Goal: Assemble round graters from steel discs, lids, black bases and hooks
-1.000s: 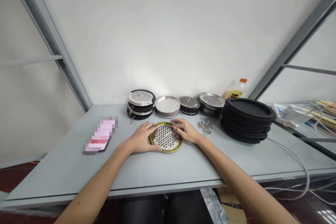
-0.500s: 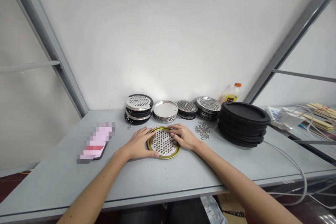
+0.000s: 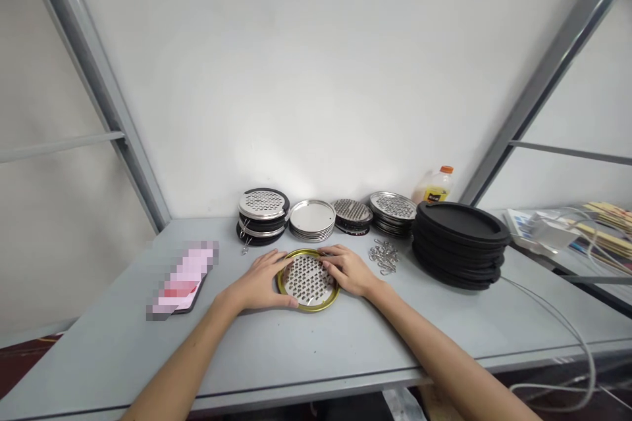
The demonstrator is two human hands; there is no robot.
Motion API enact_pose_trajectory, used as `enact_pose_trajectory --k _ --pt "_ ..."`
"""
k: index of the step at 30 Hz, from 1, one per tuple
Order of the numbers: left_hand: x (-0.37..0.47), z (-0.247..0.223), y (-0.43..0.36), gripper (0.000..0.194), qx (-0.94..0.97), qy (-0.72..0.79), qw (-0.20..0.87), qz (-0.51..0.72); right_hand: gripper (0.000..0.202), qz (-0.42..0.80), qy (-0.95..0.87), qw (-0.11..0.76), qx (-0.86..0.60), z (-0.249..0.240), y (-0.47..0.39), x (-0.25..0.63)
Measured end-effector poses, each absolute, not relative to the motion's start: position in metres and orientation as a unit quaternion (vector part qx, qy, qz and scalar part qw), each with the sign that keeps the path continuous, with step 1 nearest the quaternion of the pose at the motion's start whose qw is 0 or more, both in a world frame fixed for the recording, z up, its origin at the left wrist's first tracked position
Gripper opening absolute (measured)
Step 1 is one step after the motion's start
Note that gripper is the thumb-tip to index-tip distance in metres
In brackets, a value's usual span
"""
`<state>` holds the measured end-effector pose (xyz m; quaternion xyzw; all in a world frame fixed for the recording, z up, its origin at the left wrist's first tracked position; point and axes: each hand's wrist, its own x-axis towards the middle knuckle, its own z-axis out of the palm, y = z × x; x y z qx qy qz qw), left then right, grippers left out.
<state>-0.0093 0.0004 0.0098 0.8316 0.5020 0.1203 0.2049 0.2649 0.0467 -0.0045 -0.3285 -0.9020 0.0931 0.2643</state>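
Observation:
A round grater plate (image 3: 310, 281), silver with rows of raised holes and set in a gold-coloured rim, lies flat on the table before me. My left hand (image 3: 260, 281) grips its left side, the thumb along the near rim and the fingers toward the far rim. On the far right side, my right hand (image 3: 349, 270) holds the plate, its fingertips over the rim and on the perforated metal. Just beyond it stands a stack of plain silver discs (image 3: 312, 217). A loose pile of small metal clips (image 3: 384, 256) lies right of my right hand.
Black-edged grater stacks (image 3: 263, 205) stand at the back left; more perforated discs (image 3: 352, 212) and silver-rimmed graters (image 3: 394, 207) line the wall. A tall stack of black rings (image 3: 459, 247), an orange-capped bottle (image 3: 439, 185) and a white cable (image 3: 548, 316) are right. A phone (image 3: 185, 279) lies left.
The view has tilted up slightly, so the table's things sit lower in the picture. Both hands keep nearly the same hold on the grater plate.

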Motion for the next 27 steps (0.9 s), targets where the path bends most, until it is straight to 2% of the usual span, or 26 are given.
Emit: enact_pose_trajectory --k 11,17,27 --pt "-0.011 0.012 0.000 0.099 0.825 0.504 0.221 0.126 0.033 0.136 -0.843 0.355 -0.381 -0.007 0.054 0.270" --pt "-0.011 0.017 -0.003 0.101 0.825 0.505 0.223 0.119 0.027 0.097 -0.794 0.425 -0.423 -0.011 0.062 0.276" --pt "-0.013 0.011 -0.001 0.099 0.824 0.502 0.230 0.125 0.029 0.049 -0.738 0.470 -0.482 -0.003 0.069 0.285"
